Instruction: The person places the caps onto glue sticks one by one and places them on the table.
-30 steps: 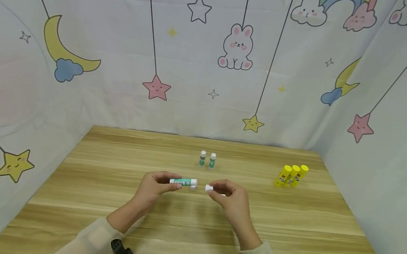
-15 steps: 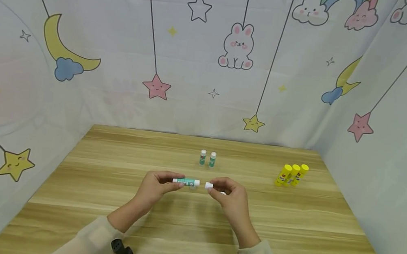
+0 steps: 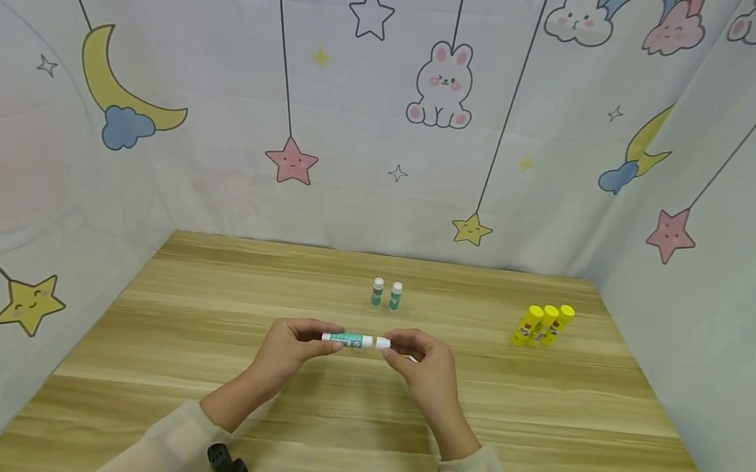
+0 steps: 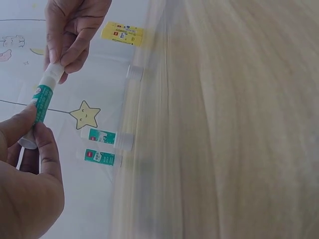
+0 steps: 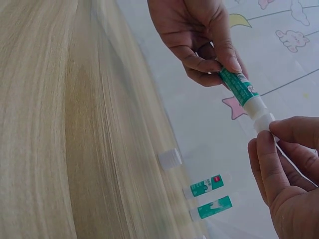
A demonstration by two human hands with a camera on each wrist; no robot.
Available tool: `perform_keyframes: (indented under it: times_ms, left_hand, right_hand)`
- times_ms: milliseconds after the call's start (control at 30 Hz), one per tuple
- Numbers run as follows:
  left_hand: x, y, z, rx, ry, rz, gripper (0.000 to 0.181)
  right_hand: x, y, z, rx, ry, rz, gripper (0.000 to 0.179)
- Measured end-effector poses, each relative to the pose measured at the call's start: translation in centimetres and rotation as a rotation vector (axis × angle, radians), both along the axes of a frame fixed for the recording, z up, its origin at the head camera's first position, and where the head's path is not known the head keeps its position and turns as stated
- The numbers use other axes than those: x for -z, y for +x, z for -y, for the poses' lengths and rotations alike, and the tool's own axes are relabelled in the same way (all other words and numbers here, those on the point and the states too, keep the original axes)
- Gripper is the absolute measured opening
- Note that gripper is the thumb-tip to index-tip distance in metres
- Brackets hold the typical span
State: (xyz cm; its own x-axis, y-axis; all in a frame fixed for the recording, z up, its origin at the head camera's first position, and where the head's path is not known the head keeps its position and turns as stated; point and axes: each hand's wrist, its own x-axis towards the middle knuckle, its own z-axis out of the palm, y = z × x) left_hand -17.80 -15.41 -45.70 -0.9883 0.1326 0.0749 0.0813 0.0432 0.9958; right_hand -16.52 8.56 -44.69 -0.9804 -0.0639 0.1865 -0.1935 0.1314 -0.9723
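My left hand (image 3: 288, 347) grips a green-and-white glue stick (image 3: 353, 340), held level over the table, its white end pointing right. Between thumb and fingertips, my right hand (image 3: 428, 366) pinches a white cap (image 3: 382, 343) right at that end, in line with the stick. In the right wrist view the cap (image 5: 263, 122) meets the white neck of the glue stick (image 5: 240, 88). The left wrist view shows the left fingers and thumb curled round the lower part of the glue stick (image 4: 43, 102).
Two green glue sticks (image 3: 396, 297) stand upright farther back on the wooden table (image 3: 251, 277). Several yellow glue sticks (image 3: 533, 327) stand together at the right. Loose white caps (image 4: 134, 72) rest on the table near the hands. A patterned cloth (image 3: 362, 113) encloses the back and sides.
The glue stick has shifted slightly right and levelled. The right hand has brought the cap left, closing the gap to the stick's end.
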Motion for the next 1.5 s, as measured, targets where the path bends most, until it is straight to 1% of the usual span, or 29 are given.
perform_keyframes:
  times_ms: [300,433,600,733,833,1033,1133,1367,1433,1500]
  left_hand:
    - [0.1,0.1,-0.1,0.005,-0.006,0.008,0.029]
    - [0.2,0.1,-0.1,0.003,-0.014,0.011,0.029]
    - [0.1,0.3,-0.2,0.006,0.001,0.026,0.029]
    - [0.1,0.3,-0.3,0.008,0.014,0.031,0.03]
    - [0.2,0.3,-0.4,0.01,0.024,0.033,0.029]
    - [0.2,0.3,-0.5,0.017,0.05,0.033,0.031]
    - [0.2,0.4,-0.6,0.019,0.051,0.033,0.032]
    - [0.3,0.3,-0.7,0.016,0.037,0.025,0.032]
    - [0.2,0.3,-0.7,0.015,0.031,0.027,0.031]
    - [0.2,0.3,-0.8,0.013,0.023,0.031,0.031]
  right_hand:
    - [-0.2,0.2,0.0,-0.048,0.01,-0.005,0.022]
    - [-0.2,0.2,0.1,-0.044,0.016,-0.009,0.02]
    - [0.1,0.1,0.3,-0.044,0.004,0.005,0.019]
    - [0.1,0.1,0.4,-0.021,0.016,0.02,0.018]
    - [-0.5,0.5,0.7,-0.003,0.035,0.026,0.017]
    - [-2.7,1.8,0.9,-0.002,0.046,0.011,0.016]
    - [-3.1,2.1,1.0,0.0,0.046,0.004,0.015]
    - [-3.3,2.2,1.0,0.001,0.045,0.024,0.016]
    - [-3.0,2.0,1.0,0.004,0.044,0.03,0.017]
    - [-2.4,1.6,0.9,0.012,0.046,0.035,0.017]
